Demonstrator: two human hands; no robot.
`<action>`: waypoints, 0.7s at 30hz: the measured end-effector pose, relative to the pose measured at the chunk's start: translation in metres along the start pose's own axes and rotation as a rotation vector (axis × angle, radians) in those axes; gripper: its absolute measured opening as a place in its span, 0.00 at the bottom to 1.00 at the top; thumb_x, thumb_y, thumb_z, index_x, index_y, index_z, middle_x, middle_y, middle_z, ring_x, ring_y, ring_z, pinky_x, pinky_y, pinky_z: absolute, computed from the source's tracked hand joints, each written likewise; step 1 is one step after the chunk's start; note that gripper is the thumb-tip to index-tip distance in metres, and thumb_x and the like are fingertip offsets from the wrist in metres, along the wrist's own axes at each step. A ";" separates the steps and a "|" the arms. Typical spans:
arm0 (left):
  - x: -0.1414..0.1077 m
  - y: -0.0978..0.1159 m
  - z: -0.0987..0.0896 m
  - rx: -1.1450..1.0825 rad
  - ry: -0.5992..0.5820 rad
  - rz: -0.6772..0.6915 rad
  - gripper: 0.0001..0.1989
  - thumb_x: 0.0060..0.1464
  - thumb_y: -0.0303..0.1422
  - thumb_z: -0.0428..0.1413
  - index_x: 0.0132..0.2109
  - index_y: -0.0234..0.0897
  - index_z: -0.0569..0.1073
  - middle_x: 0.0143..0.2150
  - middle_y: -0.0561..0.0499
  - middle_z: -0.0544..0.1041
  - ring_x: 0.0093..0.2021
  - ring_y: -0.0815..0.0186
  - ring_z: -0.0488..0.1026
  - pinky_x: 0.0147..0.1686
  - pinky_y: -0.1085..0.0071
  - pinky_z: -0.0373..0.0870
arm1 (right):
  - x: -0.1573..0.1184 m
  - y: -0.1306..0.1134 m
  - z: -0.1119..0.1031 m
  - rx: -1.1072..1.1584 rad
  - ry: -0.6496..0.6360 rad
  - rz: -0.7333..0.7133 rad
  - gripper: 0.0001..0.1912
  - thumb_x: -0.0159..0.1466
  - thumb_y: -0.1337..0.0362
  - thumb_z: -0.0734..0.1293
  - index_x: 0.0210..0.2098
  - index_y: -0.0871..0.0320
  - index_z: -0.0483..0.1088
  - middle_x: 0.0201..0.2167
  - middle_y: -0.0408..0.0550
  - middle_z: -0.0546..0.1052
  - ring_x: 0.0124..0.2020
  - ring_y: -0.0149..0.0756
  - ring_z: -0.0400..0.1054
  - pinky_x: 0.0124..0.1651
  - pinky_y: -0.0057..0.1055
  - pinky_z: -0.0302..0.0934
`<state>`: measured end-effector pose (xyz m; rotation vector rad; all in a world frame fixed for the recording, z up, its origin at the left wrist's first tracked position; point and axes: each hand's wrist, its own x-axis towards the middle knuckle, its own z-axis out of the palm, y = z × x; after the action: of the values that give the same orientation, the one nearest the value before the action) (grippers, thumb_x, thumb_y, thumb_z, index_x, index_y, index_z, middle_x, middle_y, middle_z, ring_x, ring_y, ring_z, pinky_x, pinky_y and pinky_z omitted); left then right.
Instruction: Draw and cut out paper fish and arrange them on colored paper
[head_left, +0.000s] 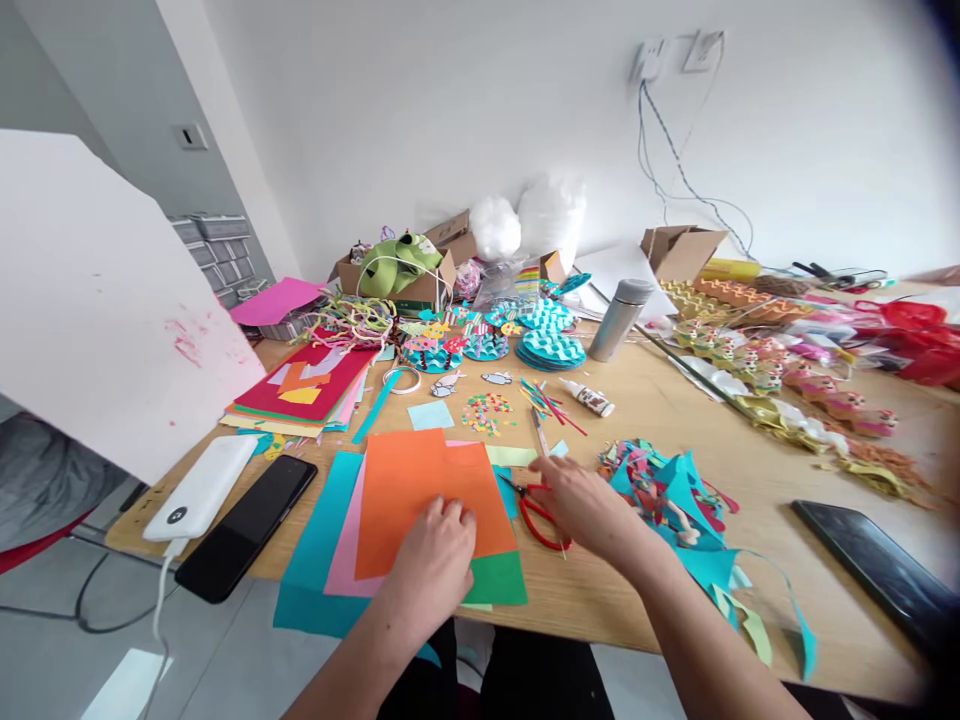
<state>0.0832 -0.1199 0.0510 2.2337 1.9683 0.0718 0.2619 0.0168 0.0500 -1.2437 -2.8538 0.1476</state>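
Left grip (pixel 435 552) on paper (pixel 405 480), right grip (pixel 583 502) at scissors (pixel 523 491), closure unclear; box (pixel 448 272) holds cloth (pixel 397 265).

The person I'm watching wears black trousers (pixel 536 675), with a tiny pale speck on the right leg. The left forearm (pixel 364 650) and right forearm (pixel 694 620) are bare, a small dark spot marking the left; the left hand (pixel 435 550) and right hand (pixel 581 500) are ungloved.

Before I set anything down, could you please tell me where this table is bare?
Bare wood shows between the white bottle and rightmost phone, beyond the scraps; a smaller patch fronts the scissors. The back, around paper crafts, is crowded.
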 end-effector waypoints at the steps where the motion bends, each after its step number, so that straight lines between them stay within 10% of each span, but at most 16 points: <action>1: 0.000 0.000 0.000 0.020 -0.010 0.024 0.19 0.49 0.20 0.49 0.47 0.31 0.73 0.50 0.39 0.73 0.55 0.52 0.67 0.54 0.57 0.66 | -0.009 -0.005 0.002 -0.002 -0.040 -0.004 0.11 0.66 0.67 0.59 0.43 0.61 0.70 0.39 0.55 0.76 0.41 0.43 0.71 0.42 0.33 0.60; 13: 0.002 -0.008 0.015 -0.001 0.102 -0.122 0.11 0.55 0.21 0.50 0.43 0.31 0.73 0.44 0.40 0.75 0.48 0.55 0.72 0.48 0.61 0.70 | -0.022 -0.013 0.009 0.003 -0.056 0.140 0.13 0.62 0.74 0.56 0.37 0.61 0.72 0.36 0.56 0.76 0.40 0.43 0.73 0.40 0.31 0.60; 21: -0.007 -0.011 0.002 -0.039 0.057 -0.022 0.09 0.52 0.29 0.54 0.41 0.32 0.74 0.44 0.41 0.74 0.49 0.54 0.70 0.50 0.61 0.69 | -0.016 0.002 -0.013 1.068 0.033 0.099 0.15 0.59 0.57 0.64 0.41 0.60 0.72 0.32 0.50 0.77 0.32 0.37 0.72 0.33 0.31 0.63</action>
<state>0.0715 -0.1259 0.0483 2.2097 2.0017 0.1717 0.2750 0.0070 0.0635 -1.0487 -2.0510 1.3808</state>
